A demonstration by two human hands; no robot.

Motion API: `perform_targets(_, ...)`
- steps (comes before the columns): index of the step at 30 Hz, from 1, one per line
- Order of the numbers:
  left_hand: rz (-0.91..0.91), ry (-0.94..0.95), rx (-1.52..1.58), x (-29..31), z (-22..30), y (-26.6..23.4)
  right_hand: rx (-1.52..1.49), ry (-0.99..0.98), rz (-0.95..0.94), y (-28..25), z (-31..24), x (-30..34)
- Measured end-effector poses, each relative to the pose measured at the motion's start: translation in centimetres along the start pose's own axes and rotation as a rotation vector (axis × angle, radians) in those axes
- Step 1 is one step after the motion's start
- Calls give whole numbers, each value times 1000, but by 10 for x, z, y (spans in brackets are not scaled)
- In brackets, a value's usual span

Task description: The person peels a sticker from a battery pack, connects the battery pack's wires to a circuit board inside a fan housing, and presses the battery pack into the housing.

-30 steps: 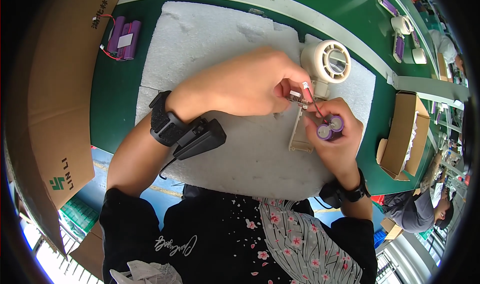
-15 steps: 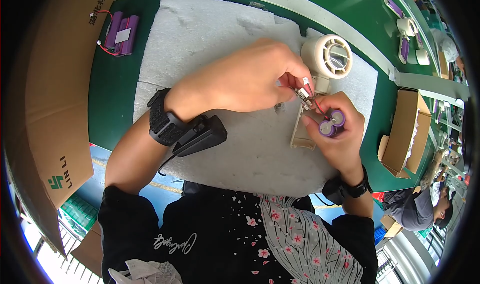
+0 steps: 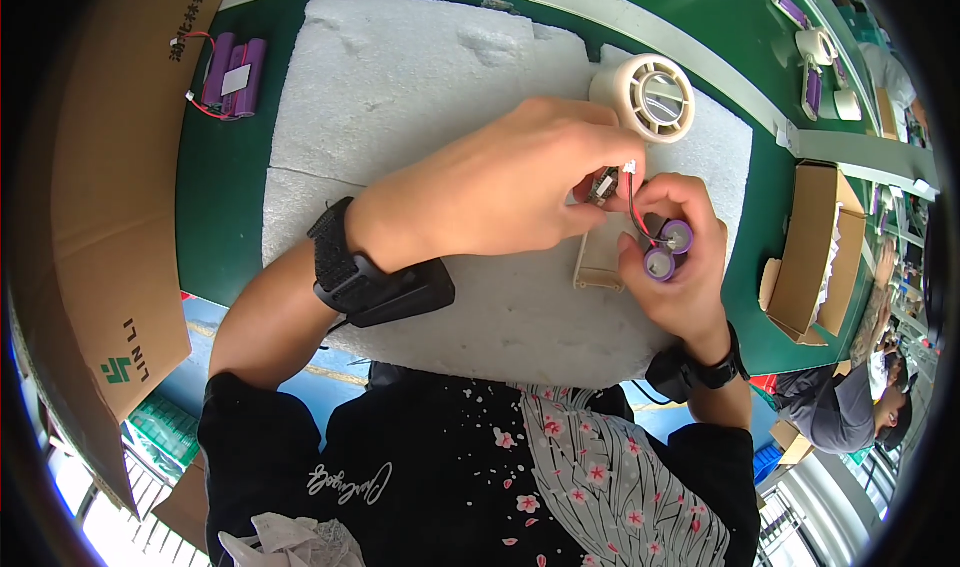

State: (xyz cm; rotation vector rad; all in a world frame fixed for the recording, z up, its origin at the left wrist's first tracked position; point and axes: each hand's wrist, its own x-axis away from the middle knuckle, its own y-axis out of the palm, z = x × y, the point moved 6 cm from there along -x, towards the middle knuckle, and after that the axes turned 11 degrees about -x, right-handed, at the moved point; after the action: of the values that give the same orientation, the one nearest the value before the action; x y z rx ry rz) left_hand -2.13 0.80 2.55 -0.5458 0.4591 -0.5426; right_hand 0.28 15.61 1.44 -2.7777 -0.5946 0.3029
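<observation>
My right hand is wrapped round a purple two-cell battery pack, its round ends facing up. Red and black wires run from the pack to a small white plug by the fingers of my left hand. Those left fingers pinch a small circuit board, partly hidden by them. Beneath both hands lies a cream fan housing, its open handle shell partly covered and its round slotted fan head beyond my left fingers.
White foam sheets cover the green bench. More purple battery packs lie at the far left beside a tall cardboard box. An open carton stands at the right. Fan parts lie beyond the rail, and a person sits at the right.
My left hand has moved slightly right and nearer me, its fingers now covering more of the circuit board. The white plug has shifted right with the wires. My right hand still holds the battery pack.
</observation>
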Motion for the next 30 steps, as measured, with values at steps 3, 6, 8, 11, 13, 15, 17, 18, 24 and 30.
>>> perform_targets(3, 64, 33, -14, -2, 4, 2, -4, 19, 11, -3, -2, 0)
perform_targets(6, 75, 42, -26, -3, 5, 0, 21, 47, -1, -4, -1, -1)
perform_targets(8, 36, 33, -37, -3, 5, 0, 28, 25, -12, -4, 1, 0)
perform_targets(11, 43, 88, -44, -3, 6, -1, 19, 9, -8, -3, 0, 1)
perform_targets(13, 47, 113, -50, -2, 7, -1, -7, -7, 6, -2, -2, 0)
perform_targets(15, 48, 100, -66, -2, 8, -2, 13, -39, 8, -3, -1, 0)
perform_targets(17, 50, 94, -72, -2, 8, -2, 60, -103, 10, -3, -3, -1)
perform_targets(18, 44, 82, -65, -2, 7, -2, 60, -103, 10, -3, -4, -2)
perform_targets(24, 61, 79, -38, -2, 5, 4, 25, -184, 43, -5, -12, -5)
perform_targets(30, 97, 60, -85, -1, 6, 0, 32, -145, -26, -4, -11, -3)
